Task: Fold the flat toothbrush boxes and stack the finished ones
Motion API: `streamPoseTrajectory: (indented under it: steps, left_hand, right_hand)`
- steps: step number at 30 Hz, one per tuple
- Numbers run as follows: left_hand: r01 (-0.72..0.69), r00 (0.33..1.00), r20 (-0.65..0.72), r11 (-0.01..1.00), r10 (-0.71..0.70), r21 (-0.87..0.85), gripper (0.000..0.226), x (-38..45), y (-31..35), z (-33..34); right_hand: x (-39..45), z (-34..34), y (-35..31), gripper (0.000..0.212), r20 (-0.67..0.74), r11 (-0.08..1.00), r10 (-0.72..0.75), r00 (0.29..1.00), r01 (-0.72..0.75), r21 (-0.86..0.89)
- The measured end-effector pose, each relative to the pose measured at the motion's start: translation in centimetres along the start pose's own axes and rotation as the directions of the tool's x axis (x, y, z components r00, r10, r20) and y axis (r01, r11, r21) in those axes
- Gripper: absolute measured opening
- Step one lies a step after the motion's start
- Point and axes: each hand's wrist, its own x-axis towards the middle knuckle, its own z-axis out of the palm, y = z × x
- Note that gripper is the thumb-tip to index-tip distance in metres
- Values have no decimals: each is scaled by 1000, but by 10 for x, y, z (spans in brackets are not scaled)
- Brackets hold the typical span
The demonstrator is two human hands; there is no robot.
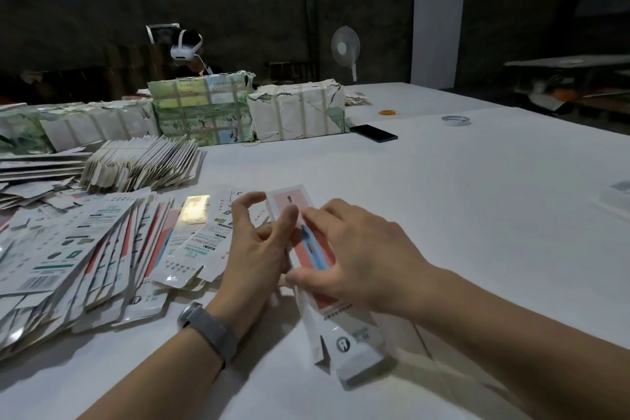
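Here, half-formed box [315, 269] just right of the flat pile [85, 249] on the surface [443, 198], gripped by both hands: left [254, 249], right [361, 249]. Probably light, thin, easily creased; best pinched along long edges.

Box in hand: pink-and-white toothbrush box [308, 249], long, lying on the white table [460, 201], near end flaps open.
Left hand [254, 249]: on the box's left edge, fingers curled, grey watch [208, 329] on wrist.
Right hand [361, 249]: over the box, fingers pressing its top, thumb at the near side.
Flat boxes [78, 259]: fanned heap, left.
Far side: wrapped bundles [204, 111], black phone [374, 133], tape roll [455, 120], fan [345, 46].
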Motion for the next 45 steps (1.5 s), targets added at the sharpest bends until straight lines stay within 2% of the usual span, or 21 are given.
streamPoseTrajectory:
  steps: [4, 6, 11, 16, 18, 21, 24, 26, 28, 31, 34, 36, 38, 41, 43, 45]
  left_hand:
    - [30, 992, 119, 999, -36, 44, 40, 0, 0, 3]
    - [29, 989, 144, 998, -35, 49, 33, 1, -4, 1]
    - [-21, 990, 138, 996, 9, 91, 38, 5, -21, -2]
    - [-63, 983, 181, 988, 36, 142, 52, 11, -34, -4]
    - [-63, 984, 173, 985, 35, 158, 52, 14, -37, -4]
    - [-63, 989, 146, 976, 33, 208, 41, 15, -43, -10]
    - [-99, 975, 222, 927, 17, 363, 35, 20, -52, -18]
    - [-14, 973, 222, 938, -67, 345, 31, 22, -49, -19]
    - [-47, 974, 222, 931, -37, 363, 34, 20, -43, -13]
    - [-70, 980, 199, 924, -6, 375, 28, 14, -41, -9]
    - [-165, 974, 216, 865, 68, 474, 22, 8, -30, -5]
    - [-248, 963, 229, 791, 141, 559, 22, 1, -17, -3]
    - [-304, 952, 226, 703, 204, 643, 19, -2, -6, -1]
    - [-284, 958, 207, 542, 200, 790, 32, 3, 6, -6]
    - [-237, 971, 208, 372, 118, 898, 30, 6, 10, -14]
    - [-106, 994, 108, 146, -1, 984, 39, 8, 9, -23]
  right_hand:
    - [-8, -21, 12, 75, 78, 977, 159, 984, -168, 129]
    - [-17, -35, 28, 74, 66, 964, 233, 970, -239, 113]
    - [-68, -75, 112, 59, 40, 881, 462, 886, -453, -136]
    - [-140, -112, 216, 43, -48, 640, 690, 722, -639, -427]
    - [-163, -117, 247, 39, -90, 542, 727, 681, -649, -533]
    - [-179, -120, 278, 37, -150, 422, 720, 678, -598, -681]
    - [-175, -128, 290, 39, -162, 340, 760, 629, -597, -726]
    - [-170, -127, 292, 42, -174, 310, 770, 614, -599, -739]
    - [-158, -119, 283, 41, -170, 346, 741, 650, -586, -733]
    - [-128, -98, 248, 39, -108, 559, 627, 772, -542, -627]
    - [-90, -78, 193, 37, -61, 793, 510, 858, -496, -355]
    - [-64, -65, 152, 35, -26, 879, 452, 892, -450, -155]
    - [-38, -49, 116, 33, 13, 923, 385, 923, -385, -13]
    - [-2, -22, 70, 30, 28, 952, 276, 961, -277, 131]
    - [12, -3, 47, 28, -8, 953, 224, 975, -217, 210]
    - [15, 17, 33, 26, -33, 953, 181, 983, -167, 253]
